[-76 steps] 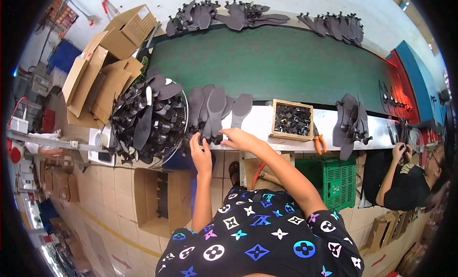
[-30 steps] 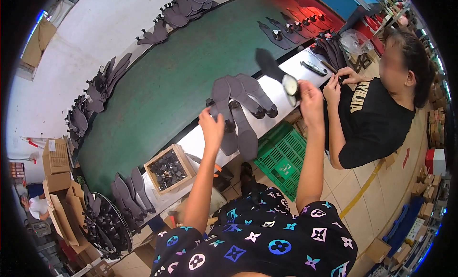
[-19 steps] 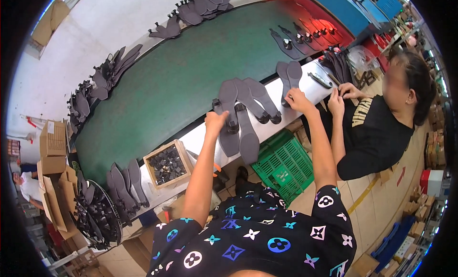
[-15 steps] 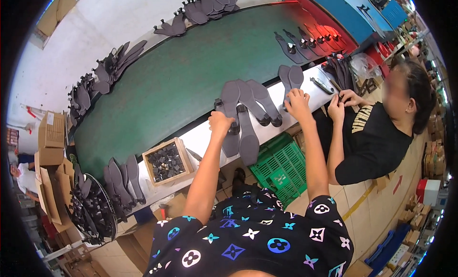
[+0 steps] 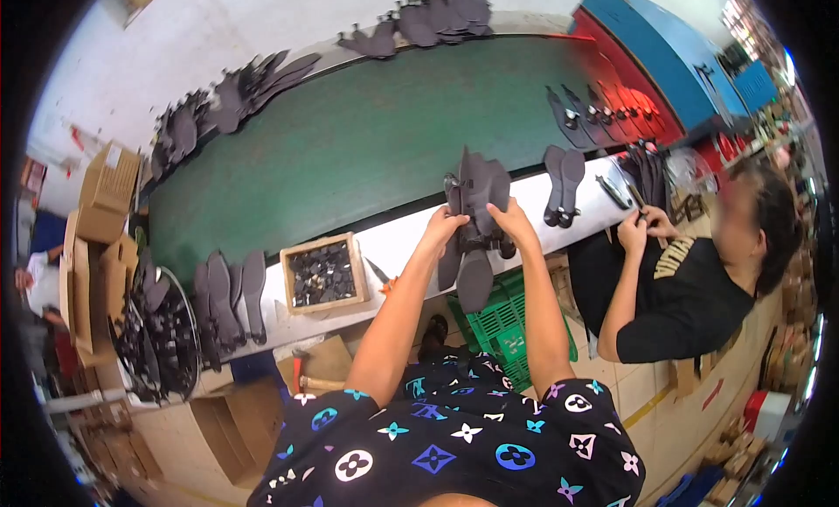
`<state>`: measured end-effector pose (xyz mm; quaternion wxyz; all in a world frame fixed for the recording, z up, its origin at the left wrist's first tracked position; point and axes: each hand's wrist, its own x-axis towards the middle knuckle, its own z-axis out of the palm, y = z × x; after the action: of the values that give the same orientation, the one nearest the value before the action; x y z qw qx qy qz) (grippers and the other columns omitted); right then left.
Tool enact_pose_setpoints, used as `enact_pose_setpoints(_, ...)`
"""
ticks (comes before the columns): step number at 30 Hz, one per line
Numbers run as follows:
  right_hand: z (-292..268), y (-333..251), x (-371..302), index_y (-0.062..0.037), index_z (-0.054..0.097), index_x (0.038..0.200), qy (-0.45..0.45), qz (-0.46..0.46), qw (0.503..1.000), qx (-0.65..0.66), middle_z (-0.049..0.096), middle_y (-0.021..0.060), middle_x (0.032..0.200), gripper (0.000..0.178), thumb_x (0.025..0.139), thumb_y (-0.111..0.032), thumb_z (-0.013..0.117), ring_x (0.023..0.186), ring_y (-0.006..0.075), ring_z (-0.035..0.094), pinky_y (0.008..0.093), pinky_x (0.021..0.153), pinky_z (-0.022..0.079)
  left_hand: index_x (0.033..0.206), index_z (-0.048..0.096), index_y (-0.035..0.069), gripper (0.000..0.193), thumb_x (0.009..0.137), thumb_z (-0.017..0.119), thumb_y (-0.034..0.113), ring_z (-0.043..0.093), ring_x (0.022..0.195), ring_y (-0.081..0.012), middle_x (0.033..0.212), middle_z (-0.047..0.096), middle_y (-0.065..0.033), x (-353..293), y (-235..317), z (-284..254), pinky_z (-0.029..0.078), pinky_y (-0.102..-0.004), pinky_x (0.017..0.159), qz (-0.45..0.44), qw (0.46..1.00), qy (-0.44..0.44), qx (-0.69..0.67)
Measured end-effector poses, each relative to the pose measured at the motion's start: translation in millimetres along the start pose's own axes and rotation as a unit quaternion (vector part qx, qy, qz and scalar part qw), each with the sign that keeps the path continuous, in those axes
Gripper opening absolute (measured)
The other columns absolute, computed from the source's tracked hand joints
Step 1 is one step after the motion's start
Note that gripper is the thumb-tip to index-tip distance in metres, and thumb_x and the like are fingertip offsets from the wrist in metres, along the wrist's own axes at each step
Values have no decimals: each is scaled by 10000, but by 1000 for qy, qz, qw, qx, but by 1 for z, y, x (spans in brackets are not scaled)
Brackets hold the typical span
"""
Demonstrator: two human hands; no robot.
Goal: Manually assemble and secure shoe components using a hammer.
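Both my hands are closed on a bunch of dark grey shoe soles [image 5: 483,185] with black straps, held upright over the near metal edge of the bench. My left hand [image 5: 444,229] grips its left side, thumb toward the middle. On the other side, my right hand [image 5: 514,224] has its thumb pressed against the soles. Below them, another sole [image 5: 474,284] points down toward me past the bench edge; whether it is held too, I cannot tell. A pair of soles [image 5: 564,184] lies on the metal strip to the right of my right hand.
The green conveyor belt [image 5: 332,149] runs behind the metal strip. To the left stand a wooden box of small black parts [image 5: 360,271] and more soles [image 5: 229,297]. A green crate [image 5: 502,319] sits below. At right, a co-worker [image 5: 690,280] handles something small.
My right hand has left the pair at the right and joined my left hand at the bunch. The soles, spread flat before, are now gathered and raised upright. The view has shifted.
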<state>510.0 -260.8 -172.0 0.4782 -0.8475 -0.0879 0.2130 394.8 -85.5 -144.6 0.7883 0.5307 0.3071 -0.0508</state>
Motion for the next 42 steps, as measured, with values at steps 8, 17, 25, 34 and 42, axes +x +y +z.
enact_pose_setpoints(8, 22, -18, -66, 26, 481, 1414, -111, 55, 948, 294, 612, 125, 1333, 635, 852, -45, 767, 1207, 254, 596, 371, 1015, 475, 1274, 547, -18, 495, 829, 701, 134, 710, 947, -316, 1136, 670, -179, 1, -11, -34, 596, -464, 814, -67, 991, 1, -116)
enact_pose_setpoints(17, 70, -193, -132, 34, 424, 1414, -63, -90, 942, 317, 608, 169, 1286, 706, 821, -80, 790, 1136, 275, 629, 385, 985, 509, 1284, 567, 26, 470, 884, 764, 174, 653, 1015, -180, 1107, 679, -63, -123, 87, -111, 545, -367, 890, 146, 961, -107, -208)
enact_pose_setpoints(25, 301, -309, -217, 30, 389, 1338, -313, -85, 829, 456, 563, 177, 1293, 681, 831, -129, 815, 1173, 259, 590, 396, 1045, 481, 1374, 460, 24, 534, 928, 713, 174, 688, 982, -218, 1212, 632, -111, -321, 134, -337, 584, -357, 840, 307, 930, 164, -119)
enact_pose_setpoints(34, 536, -222, -241, 69, 596, 1150, -306, 221, 875, 303, 682, 157, 1085, 288, 917, -84, 667, 960, 289, 671, 472, 801, 569, 1256, 476, -79, 472, 906, 627, 200, 604, 1111, -512, 1262, 547, -344, -305, 15, -524, 515, -546, 936, -10, 733, 417, 537)
enact_pose_setpoints(42, 405, -185, -223, 1, 668, 1043, -285, -247, 926, -8, 676, 57, 831, 369, 974, -360, 636, 812, 158, 654, 336, 697, 537, 1191, 582, 38, 351, 911, 671, 232, 656, 1066, -425, 1214, 619, -201, -329, 32, -498, 563, -536, 856, -73, 597, 448, 661)
